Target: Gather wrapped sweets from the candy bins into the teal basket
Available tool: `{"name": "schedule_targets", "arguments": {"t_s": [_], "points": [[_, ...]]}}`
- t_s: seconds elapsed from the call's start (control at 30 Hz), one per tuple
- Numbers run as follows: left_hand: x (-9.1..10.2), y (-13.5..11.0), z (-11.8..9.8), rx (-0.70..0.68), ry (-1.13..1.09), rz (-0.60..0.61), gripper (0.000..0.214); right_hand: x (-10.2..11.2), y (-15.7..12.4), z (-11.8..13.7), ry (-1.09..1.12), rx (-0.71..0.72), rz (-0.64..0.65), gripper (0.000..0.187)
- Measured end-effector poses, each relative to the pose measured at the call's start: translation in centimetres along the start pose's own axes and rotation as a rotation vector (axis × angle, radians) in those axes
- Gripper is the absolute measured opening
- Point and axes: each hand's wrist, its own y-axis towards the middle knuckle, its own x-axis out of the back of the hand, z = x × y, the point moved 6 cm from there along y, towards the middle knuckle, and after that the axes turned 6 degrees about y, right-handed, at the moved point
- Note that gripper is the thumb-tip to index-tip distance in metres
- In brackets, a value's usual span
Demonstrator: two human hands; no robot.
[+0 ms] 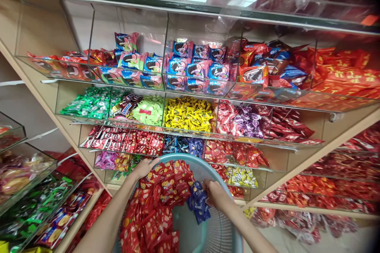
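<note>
Our left grip [147, 167] is hooked over the basket [184, 155] at its far left edge, fingers bent round the plastic. Our right grip [214, 193] is inside it, fingers curled together against the blue packs [198, 202]; it hides its own fingertips, so we cannot tell whether it is clamped on them or only touching.

The blue packs sit in a small bunch beside the red packs [162, 201], partly over the bare basket floor. The red packs cover the left and far parts in a thick layer, while the right and near parts show plain plastic.

We judge the work to be midway. The basket is neither full nor emptied, and the two colours are mostly apart in it, one bunch of blue against a large heap of red. On the shelf [38, 27] ahead, many compartments are stocked: green sweets [89, 102] and yellow sweets [188, 114] lie piled, and navy packs [194, 147] fill a compartment just beyond the basket.

Nothing shows whether packs are going in or coming out, so we put what is left loosely: the blue bunch is not yet clear of our right grip, and the red heap lies with neither grip on it. The basket hides some of the lowest compartments.
</note>
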Motion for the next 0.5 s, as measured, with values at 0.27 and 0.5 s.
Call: {"name": "schedule_targets", "arguments": {"t_s": [0.27, 0.5], "points": [[0.6, -0.7, -1.0, 0.016, -0.009, -0.011, 0.052, -1.0, -0.4, 0.9, -0.512, -0.017, 0.033, 0.038], [0.7, -0.8, -0.9, 0.041, -0.005, 0.0, 0.051, -1.1, 0.0, 0.6, -0.538, 0.015, -0.16, 0.024]]}}
